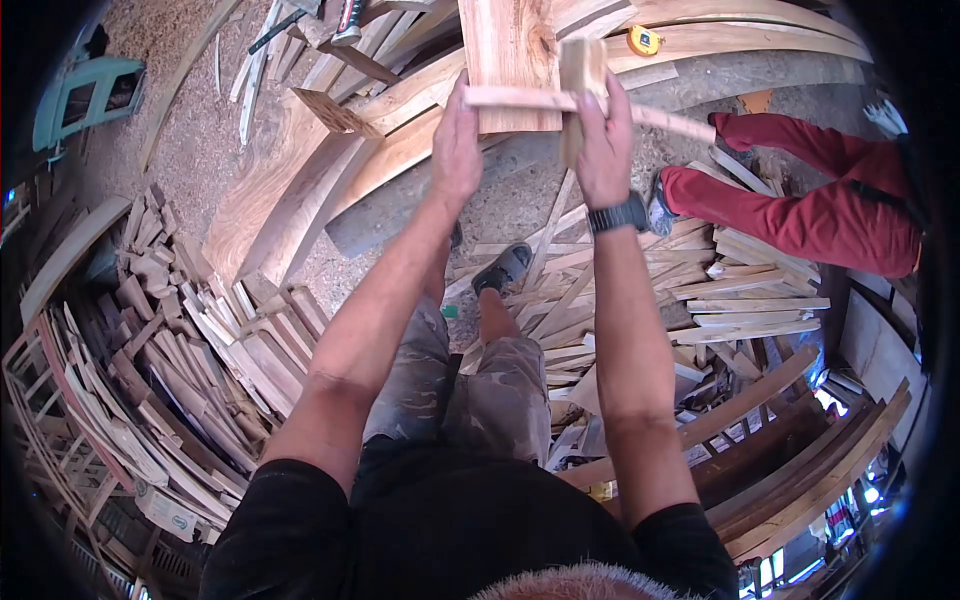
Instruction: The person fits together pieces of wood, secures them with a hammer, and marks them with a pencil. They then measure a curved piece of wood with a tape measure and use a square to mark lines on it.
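Both my arms reach forward over a wide wooden board [510, 50]. A thin wooden strip [520, 98] lies crosswise over the board's near end and runs out to the right. My left hand [457, 150] is closed on the strip's left end, beside the board's edge. Closed around the strip further right is my right hand [605, 160], its thumb and fingers pointing away from me. Against that hand stands a short wooden block [583, 68], slightly blurred; whether the fingers also grip it is partly hidden. A watch [620, 213] is on my right wrist.
A yellow tape measure [644, 40] rests on long curved planks [740, 38]. Another person in red trousers [800, 205] is close on the right. Piled offcuts [190, 320] lie left, with more wood scraps [750, 310] right. A teal machine or frame [85, 95] stands far left.
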### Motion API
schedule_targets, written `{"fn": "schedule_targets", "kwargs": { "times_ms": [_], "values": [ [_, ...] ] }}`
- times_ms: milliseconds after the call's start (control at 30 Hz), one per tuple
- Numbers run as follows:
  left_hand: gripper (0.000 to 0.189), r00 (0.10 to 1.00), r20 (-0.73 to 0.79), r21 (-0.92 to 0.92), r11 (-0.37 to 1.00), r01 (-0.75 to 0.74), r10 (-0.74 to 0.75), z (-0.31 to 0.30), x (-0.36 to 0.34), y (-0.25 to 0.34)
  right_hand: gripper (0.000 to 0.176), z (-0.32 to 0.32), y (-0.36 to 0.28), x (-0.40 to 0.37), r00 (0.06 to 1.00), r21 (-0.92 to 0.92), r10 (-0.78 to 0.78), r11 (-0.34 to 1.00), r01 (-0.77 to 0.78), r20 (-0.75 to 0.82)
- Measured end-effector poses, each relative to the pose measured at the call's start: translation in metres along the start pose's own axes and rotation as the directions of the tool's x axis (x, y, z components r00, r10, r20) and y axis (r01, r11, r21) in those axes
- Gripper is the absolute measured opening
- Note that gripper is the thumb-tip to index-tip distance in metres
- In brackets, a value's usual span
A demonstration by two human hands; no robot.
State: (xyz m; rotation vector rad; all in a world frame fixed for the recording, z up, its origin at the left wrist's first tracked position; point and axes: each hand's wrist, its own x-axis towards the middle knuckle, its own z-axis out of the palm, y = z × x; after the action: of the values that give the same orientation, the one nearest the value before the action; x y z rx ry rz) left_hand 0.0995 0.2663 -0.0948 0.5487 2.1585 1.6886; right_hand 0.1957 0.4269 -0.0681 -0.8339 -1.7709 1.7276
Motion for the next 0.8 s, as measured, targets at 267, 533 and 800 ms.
{"fn": "schedule_targets", "kwargs": {
  "times_ms": [267, 533, 800],
  "values": [
    [0.099, 0.994, 0.104, -0.152, 0.988, 0.04, -0.024, 0.013, -0.013, -0.003, 0.053, 0.03, -0.015, 0.056, 0.99, 0.179, -0.03, 0.984, 0.006, 0.135],
    [0.11, 0.996, 0.059, 0.189, 0.979, -0.078, 0.068, 0.018, -0.012, -0.018, 0.05, 0.024, -0.009, 0.047, 0.977, 0.036, -0.176, 0.984, 0.173, 0.12],
    [0.103, 0.996, 0.043, 0.196, 0.977, -0.084, 0.077, 0.018, -0.009, -0.014, 0.056, 0.002, 0.004, -0.017, 0.995, -0.063, -0.066, 0.996, 0.07, 0.068]
  ]
}}
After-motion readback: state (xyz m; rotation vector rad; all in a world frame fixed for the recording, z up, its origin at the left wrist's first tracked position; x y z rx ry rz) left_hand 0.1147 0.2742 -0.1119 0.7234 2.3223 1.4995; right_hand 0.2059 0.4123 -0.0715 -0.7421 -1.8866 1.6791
